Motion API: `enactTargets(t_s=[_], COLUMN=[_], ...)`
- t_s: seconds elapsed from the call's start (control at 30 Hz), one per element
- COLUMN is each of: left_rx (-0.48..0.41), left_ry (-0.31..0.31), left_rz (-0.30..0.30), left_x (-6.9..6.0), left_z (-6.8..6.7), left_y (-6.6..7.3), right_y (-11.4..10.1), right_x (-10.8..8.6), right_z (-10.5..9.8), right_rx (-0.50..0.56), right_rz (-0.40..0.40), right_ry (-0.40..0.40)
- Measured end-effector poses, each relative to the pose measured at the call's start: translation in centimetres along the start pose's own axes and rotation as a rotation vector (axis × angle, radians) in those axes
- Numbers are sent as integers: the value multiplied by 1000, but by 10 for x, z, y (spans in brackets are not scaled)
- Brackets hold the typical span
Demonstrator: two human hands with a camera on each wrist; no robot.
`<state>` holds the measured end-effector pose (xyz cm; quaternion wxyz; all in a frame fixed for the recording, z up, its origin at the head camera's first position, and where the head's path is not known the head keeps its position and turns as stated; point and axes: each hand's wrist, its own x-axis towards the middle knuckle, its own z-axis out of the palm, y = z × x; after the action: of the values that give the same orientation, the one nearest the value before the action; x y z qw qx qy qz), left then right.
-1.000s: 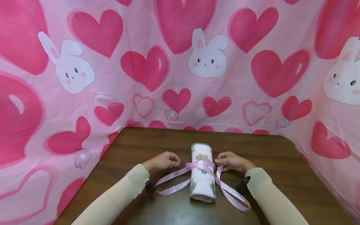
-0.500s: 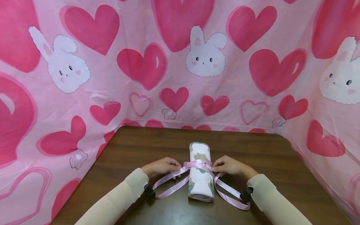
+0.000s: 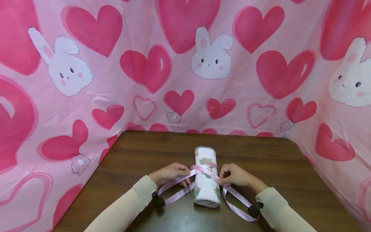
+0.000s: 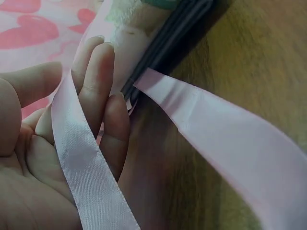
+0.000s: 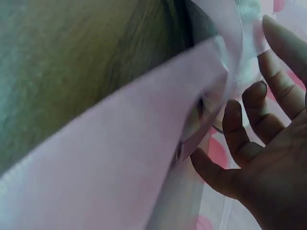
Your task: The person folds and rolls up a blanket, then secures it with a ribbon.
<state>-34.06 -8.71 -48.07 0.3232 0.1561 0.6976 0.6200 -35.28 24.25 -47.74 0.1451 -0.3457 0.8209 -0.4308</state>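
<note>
Above a wooden table [image 3: 156, 148], before heart-printed cloth [image 3: 243, 83], left fingers [image 4: 100, 67] and right fingers [image 5: 278, 86] seemingly pinch ribbon [image 4: 86, 163].

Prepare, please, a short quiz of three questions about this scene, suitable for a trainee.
1. True or false: the ribbon crosses itself on top of the rolled cloth.
2. Relative to the left hand and the right hand, the rolled cloth lies: A. left of both; B. right of both; C. between them.
3. Fill in: the rolled cloth rests on a brown ____.

Key: 1. True. 2. C. 3. table.
</note>
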Motion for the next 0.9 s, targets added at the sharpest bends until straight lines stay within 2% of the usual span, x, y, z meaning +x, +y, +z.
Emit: enactTargets(t_s=[0.17,0.3,0.43,0.57,0.73,0.83,0.9], left_rx=[-35,-60,-46,-14,-14,-34,-48], left_ry=[2,0,7,13,-3,-23,-34], left_rz=[13,29,28,28,31,38,34], left_x=[-5,-9,-15,-21,-28,-34,-38], left_z=[0,-1,-5,-10,-15,-18,-20], left_y=[1,1,2,4,4,1,-2], right_y=[-2,-1,-1,-3,-2,1,4], right_x=[-6,-9,-13,-20,-35,-48,-57], right_z=[-3,-6,-11,-20,-31,-36,-39], right_rx=[168,282,413,477,534,553,565], right_rz=[8,-53,-106,-107,-63,-42,-39], right_ry=[-29,-58,-130,-148,-162,-209,-269])
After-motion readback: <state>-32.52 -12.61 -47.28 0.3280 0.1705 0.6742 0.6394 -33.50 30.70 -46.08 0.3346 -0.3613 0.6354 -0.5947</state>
